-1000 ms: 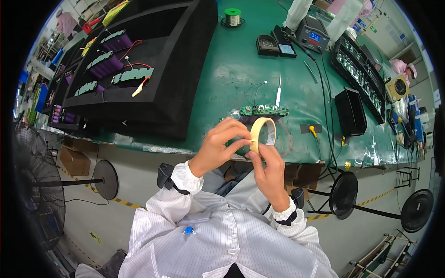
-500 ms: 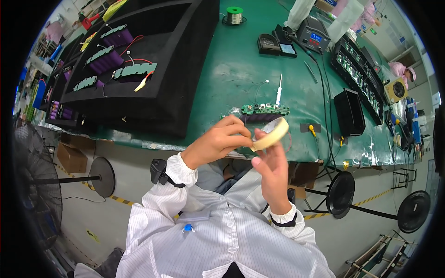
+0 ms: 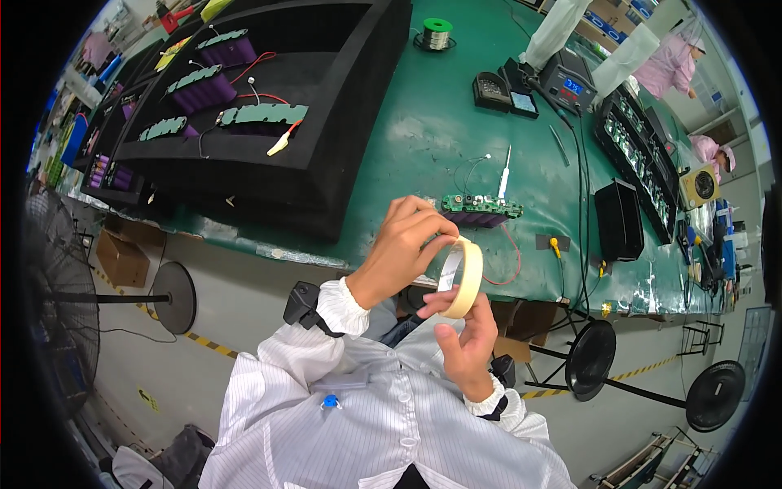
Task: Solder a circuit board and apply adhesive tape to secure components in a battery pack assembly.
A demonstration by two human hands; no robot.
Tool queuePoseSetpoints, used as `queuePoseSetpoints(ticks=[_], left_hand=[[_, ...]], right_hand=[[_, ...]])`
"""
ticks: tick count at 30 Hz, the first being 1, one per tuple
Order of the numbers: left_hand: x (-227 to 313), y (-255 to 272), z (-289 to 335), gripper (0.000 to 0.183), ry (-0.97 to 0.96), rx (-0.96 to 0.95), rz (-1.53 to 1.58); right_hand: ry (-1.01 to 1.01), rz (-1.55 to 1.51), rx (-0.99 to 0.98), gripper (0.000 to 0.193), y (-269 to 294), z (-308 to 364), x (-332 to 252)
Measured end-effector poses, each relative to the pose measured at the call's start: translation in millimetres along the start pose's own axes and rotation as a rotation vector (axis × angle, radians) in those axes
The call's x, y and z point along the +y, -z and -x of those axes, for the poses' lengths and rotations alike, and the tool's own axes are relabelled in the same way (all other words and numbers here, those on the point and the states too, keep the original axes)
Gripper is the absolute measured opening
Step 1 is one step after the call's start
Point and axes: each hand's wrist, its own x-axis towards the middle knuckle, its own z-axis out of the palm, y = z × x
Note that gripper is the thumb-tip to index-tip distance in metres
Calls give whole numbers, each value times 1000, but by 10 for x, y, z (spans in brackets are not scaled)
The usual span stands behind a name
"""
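A roll of pale yellow masking tape [image 3: 471, 281] is held upright in front of the bench edge. My right hand [image 3: 467, 346] supports it from below, with fingers reaching into the ring and the thumb apart. My left hand [image 3: 405, 248] is closed in a pinch at the roll's top edge; whether a loose tape end lies between the fingertips cannot be made out. Just beyond the hands, a purple battery pack [image 3: 481, 218] with a green circuit board along its top sits on the green mat [image 3: 407, 163]. Behind it lies a white-handled screwdriver [image 3: 505, 181].
Black foam trays [image 3: 326, 175] with more battery packs [image 3: 199, 91] fill the left. Toward the back right are a solder spool [image 3: 437, 37], a soldering station [image 3: 566, 81], a black bin [image 3: 619, 220] and a long tray of boards [image 3: 639, 155]. Cables hang over the front edge.
The tape roll has turned from tilted to upright and come nearer to me. My left hand has moved right to its top edge, and my right hand has lowered. The view has shifted slightly.
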Motion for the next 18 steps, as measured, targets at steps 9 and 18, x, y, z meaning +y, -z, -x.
queuePoseSetpoints(ticks=[9,18], left_hand=[[-3,24,-11,9,240,38,347],[120,106,26,18,114,55,197]], right_hand=[[-53,259,75,27,75,-242,109],[163,629,39,21,153,-368,135]])
